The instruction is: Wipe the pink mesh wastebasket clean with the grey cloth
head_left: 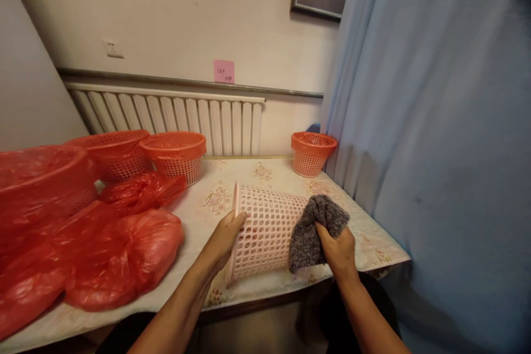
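A pale pink plastic basket (265,232) with a lattice wall is tipped on its side near the table's front edge, its mouth facing left. My left hand (230,229) grips its rim, thumb outside on the lattice and the other fingers hidden. Bunched in my right hand (341,249) is a dark grey cloth (309,235), pressed over the basket's base at the right. The cloth covers that end, so the base cannot be seen.
Baskets lined with red bags stand at the left, like the basket (174,157) near the radiator (174,116). Red plastic bags (136,249) lie before them. Another lined basket (312,155) stands at the far right corner, beside a blue curtain (415,121). A floral cloth (232,171) covers the table.
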### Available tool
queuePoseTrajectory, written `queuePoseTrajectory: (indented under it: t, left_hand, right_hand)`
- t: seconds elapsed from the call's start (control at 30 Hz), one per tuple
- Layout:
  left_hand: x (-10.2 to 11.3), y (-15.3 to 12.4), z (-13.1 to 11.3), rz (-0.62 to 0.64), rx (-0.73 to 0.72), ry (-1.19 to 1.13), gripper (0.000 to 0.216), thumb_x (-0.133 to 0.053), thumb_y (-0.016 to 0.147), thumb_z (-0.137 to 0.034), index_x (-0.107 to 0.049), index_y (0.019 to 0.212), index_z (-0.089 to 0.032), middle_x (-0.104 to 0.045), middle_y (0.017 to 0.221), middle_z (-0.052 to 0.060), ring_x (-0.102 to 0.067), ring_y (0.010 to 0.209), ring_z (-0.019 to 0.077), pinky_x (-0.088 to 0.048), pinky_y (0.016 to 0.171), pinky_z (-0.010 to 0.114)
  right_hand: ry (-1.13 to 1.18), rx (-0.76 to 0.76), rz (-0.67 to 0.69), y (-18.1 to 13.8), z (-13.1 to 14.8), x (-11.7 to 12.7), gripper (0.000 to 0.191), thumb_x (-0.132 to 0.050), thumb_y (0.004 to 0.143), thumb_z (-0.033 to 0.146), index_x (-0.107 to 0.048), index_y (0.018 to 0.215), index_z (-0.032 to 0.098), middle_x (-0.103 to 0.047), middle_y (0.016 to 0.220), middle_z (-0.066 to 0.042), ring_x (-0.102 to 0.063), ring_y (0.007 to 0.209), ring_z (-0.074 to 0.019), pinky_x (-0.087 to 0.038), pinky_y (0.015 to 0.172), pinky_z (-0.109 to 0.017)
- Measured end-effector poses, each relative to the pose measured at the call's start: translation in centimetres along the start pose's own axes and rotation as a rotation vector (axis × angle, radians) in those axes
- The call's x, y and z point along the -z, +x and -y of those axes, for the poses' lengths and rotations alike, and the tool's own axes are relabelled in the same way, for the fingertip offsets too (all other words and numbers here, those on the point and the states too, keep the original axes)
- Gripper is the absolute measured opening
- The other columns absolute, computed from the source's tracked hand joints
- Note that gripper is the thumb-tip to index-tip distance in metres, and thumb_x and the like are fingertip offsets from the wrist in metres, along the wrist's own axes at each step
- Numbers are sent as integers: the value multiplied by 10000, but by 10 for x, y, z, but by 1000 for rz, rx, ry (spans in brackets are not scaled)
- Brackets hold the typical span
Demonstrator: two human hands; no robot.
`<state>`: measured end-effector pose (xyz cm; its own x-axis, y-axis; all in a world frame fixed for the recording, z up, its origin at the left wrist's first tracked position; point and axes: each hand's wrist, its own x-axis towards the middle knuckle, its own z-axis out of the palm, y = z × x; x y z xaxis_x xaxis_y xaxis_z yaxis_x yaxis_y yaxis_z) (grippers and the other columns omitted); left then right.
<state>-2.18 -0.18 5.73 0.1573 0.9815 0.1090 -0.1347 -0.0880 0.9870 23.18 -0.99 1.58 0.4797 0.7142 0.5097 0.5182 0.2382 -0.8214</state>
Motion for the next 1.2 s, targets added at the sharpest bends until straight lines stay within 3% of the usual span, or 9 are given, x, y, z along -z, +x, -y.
queuePoseTrajectory:
  t: [0.1, 0.23, 0.37, 0.5, 0.63, 0.8, 1.0, 1.2]
  left_hand:
    - [-2, -3, 10, -28, 18, 48, 416, -538, 819, -362, -572, 1151, -114, -703, 922, 68, -635, 762, 204, -489, 693, 304]
    - [-4, -12, 22, -28, -5, 111, 389, -566, 778, -252, -581, 1145, -122, -696, 1021, 82, -629, 899, 224, -474, 831, 327]
    - [-5, -18, 32, 26, 37, 120, 406, -586, 754, -230, -584, 1146, -126, -694, 1071, 97, -633, 946, 247, -479, 850, 346]
    - [-10, -18, 41, 3, 80, 152, 425, -614, 684, -172, -603, 1106, -126, -719, 987, 82, -654, 863, 238, -503, 763, 326]
    - [-13, -16, 50, -5, 26, 160, 392, -586, 676, -146, -621, 1066, -128, -723, 973, 73, -646, 904, 247, -496, 824, 343]
    - [-8, -19, 59, -53, -74, 166, 435, -552, 709, -143, -573, 1144, -133, -706, 1049, 76, -628, 968, 245, -473, 893, 353]
    - [-8, -20, 69, -106, -80, 227, 389, -574, 757, -239, -585, 1129, -128, -705, 1044, 89, -642, 941, 245, -481, 882, 360]
    - [-13, -31, 76, -139, -5, 287, 312, -605, 756, -309, -632, 1019, -144, -726, 983, 91, -667, 904, 268, -502, 843, 370]
  right_hand:
    - [-110, 119, 16, 6, -3, -19, 373, -588, 770, 414, -630, 1004, 127, -666, 1004, -147, -607, 941, -277, -471, 853, -420]
    - [-258, 298, 35, 10, -13, -37, 286, -531, 823, 378, -614, 916, 120, -632, 937, -147, -561, 943, -281, -444, 863, -433]
    - [-276, 313, 56, 7, -12, -44, 190, -500, 843, 315, -599, 837, 153, -627, 849, -107, -563, 879, -260, -453, 807, -404]
    - [-167, 320, 141, -4, 17, -55, 134, -512, 828, 241, -618, 860, 164, -644, 882, -92, -577, 871, -235, -456, 794, -364]
    - [11, 484, 285, -29, 62, -75, 145, -507, 806, 152, -620, 892, 183, -649, 915, -73, -577, 897, -210, -453, 802, -324]
    - [-73, 579, 340, -46, 87, -91, 133, -508, 751, 94, -580, 798, 194, -619, 831, -53, -555, 850, -211, -437, 754, -311]
    - [-123, 568, 300, -19, 68, -95, 99, -534, 768, 133, -610, 816, 175, -649, 846, -73, -580, 854, -214, -440, 778, -305]
    - [-268, 323, 234, 36, 18, -81, 121, -550, 764, 198, -651, 828, 177, -671, 768, -44, -581, 675, -175, -415, 626, -253]
